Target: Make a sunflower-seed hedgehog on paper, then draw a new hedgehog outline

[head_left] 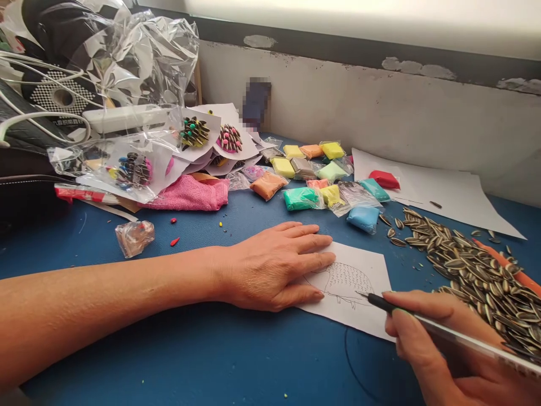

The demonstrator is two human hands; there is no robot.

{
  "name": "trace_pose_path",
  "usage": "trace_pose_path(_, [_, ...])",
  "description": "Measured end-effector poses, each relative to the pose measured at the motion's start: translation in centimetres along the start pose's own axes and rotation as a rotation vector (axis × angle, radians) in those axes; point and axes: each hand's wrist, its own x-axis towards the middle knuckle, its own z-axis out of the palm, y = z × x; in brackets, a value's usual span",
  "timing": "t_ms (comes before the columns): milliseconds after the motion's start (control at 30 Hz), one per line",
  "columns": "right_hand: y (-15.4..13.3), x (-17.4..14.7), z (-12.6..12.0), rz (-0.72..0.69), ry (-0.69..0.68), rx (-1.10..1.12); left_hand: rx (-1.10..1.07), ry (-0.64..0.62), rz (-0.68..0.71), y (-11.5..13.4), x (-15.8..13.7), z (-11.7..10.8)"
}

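Note:
A small sheet of white paper [376, 265] lies on the blue table [236, 361]. It bears a line drawing of a round-backed animal with short legs, its back filled with small marks. My left hand [274, 265] rests flat on the paper's left part, fingers spread, covering some of the drawing. In my right hand [439, 338] is a pen [380, 303] with a black grip and clear barrel, held between thumb and fingers. The pen's tip is at the lower right of the animal's body; whether it touches the paper I cannot tell.
Sunflower seeds [477, 270] lie heaped at right, with an orange stick-like thing [511, 265] among them. Wrapped clay blocks [302, 198] lie behind the paper. A pink towel [190, 193], seed-covered clay figures [194, 132] and plastic bags [147, 51] crowd the left back.

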Motion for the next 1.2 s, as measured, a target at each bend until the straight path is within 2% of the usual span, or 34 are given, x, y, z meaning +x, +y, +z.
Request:
trace_pose_path(133, [-0.1, 0.04, 0.38, -0.121, -0.131, -0.002, -0.002, -0.002, 0.0, -0.01, 0.0, -0.02])
trace_pose_path(233, [0.11, 0.3, 0.32, -0.147, -0.197, -0.023, 0.001, -0.003, -0.002, 0.01, 0.01, -0.03])
trace_pose_path(633, [0.43, 0.17, 0.26, -0.187, -0.212, -0.04, 0.02, -0.003, -0.001, 0.02, 0.16, -0.08])
trace_pose_path(1200, [-0.19, 0.45, 0.27, -0.134, -0.255, -0.011, 0.017, 0.005, 0.007, 0.04, 0.04, 0.01])
